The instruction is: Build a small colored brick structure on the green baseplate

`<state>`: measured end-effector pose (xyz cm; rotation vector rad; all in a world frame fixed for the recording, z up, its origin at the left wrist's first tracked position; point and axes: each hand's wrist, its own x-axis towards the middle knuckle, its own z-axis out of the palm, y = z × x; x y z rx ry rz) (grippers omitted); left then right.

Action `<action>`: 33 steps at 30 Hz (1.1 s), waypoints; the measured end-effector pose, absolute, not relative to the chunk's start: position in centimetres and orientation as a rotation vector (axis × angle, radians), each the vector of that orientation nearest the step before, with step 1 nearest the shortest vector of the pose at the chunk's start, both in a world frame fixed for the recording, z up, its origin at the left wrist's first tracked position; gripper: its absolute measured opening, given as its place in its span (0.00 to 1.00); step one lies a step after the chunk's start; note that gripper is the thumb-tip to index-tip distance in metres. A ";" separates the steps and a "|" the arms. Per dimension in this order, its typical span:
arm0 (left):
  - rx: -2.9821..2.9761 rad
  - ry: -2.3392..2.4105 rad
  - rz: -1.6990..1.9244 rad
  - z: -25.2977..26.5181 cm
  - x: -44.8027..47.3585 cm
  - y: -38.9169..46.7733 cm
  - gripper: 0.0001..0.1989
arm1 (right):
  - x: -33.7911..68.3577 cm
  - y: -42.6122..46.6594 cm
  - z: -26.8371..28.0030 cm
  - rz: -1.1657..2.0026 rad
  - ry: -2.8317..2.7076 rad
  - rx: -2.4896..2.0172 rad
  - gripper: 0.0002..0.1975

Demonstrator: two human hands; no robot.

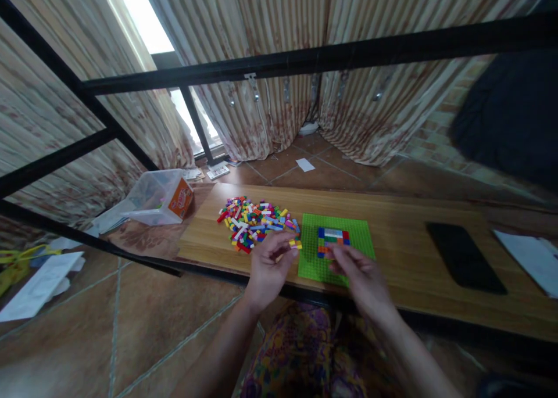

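Observation:
My left hand [271, 265] pinches a small yellow and pink toy brick piece [295, 244] between thumb and fingertips, just left of the green baseplate [309, 264]. Over that plate is my right hand [358, 272], its thumb and fingers closed together at the lower edge of a multicoloured brick build [333, 233]. Blue, white, red and orange bricks show in the build, which sits on the plate. Whatever the right fingertips hold, if anything, is hidden. Left of the plate, near my left hand, lies a heap of loose bricks [257, 219] in many colours.
A long wooden board [401, 235] bears the bricks, with a black flat object [465, 257] and white paper [529, 258] to the right. At the left stands a clear plastic bin [150, 203] with an orange label. A black metal bar [279, 61] crosses ahead, before striped curtains [261, 113].

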<state>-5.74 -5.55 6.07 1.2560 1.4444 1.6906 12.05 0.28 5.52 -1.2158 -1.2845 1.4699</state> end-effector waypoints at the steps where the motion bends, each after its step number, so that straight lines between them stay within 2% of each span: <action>1: 1.303 1.446 1.663 6.3 -5.5 -5.8 0.13 | 10.9 -0.7 6.1 1.590 -1.220 -1.149 0.22; 5: 1.498 1.510 1.541 7.1 -5.1 -6.6 0.16 | 8.5 -2.7 7.1 1.786 -1.059 -0.956 0.19; 18: 1.673 1.614 1.437 7.6 -4.2 -8.1 0.11 | 8.1 -3.6 6.6 1.904 -0.873 -0.903 0.13; 23: 1.439 1.549 1.509 6.7 -4.0 -8.3 0.07 | 8.2 -3.8 6.4 2.054 -0.663 -0.888 0.11; 28: 1.107 1.412 1.566 5.7 -3.7 -8.2 0.08 | 8.1 -3.9 5.9 2.156 -0.489 -0.919 0.12; 33: 1.125 1.607 1.589 2.8 -6.3 -6.9 0.09 | 8.8 -4.0 4.9 2.099 -0.536 -0.989 0.15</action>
